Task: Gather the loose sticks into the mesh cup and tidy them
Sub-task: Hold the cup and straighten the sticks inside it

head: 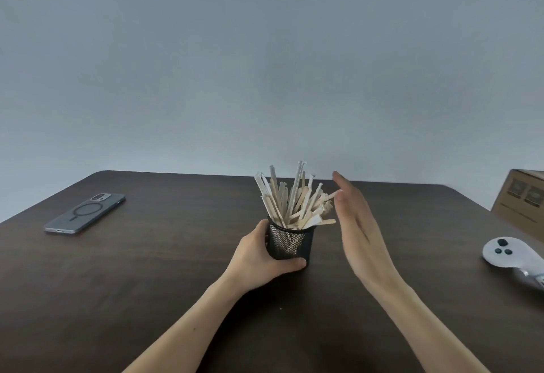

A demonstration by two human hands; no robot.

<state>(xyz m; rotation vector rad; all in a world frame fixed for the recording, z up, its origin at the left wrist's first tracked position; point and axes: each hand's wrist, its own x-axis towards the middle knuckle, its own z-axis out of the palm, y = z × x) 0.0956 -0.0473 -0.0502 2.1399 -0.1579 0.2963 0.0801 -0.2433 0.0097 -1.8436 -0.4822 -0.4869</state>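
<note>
A black mesh cup [290,244] stands upright in the middle of the dark wooden table [147,269]. Several pale wooden sticks and paper-wrapped sticks [294,199] fan out of its top, leaning in different directions. My left hand [262,257] wraps around the cup's left side and base, thumb in front. My right hand [357,225] is held flat and edge-on just right of the sticks, fingers straight and together, its fingertips close to or touching the rightmost stick ends. It holds nothing.
A grey phone [85,213] lies face down at the far left of the table. A white controller [512,257] rests at the right edge, and a cardboard box [521,204] stands behind it. A plain grey wall rises beyond the table.
</note>
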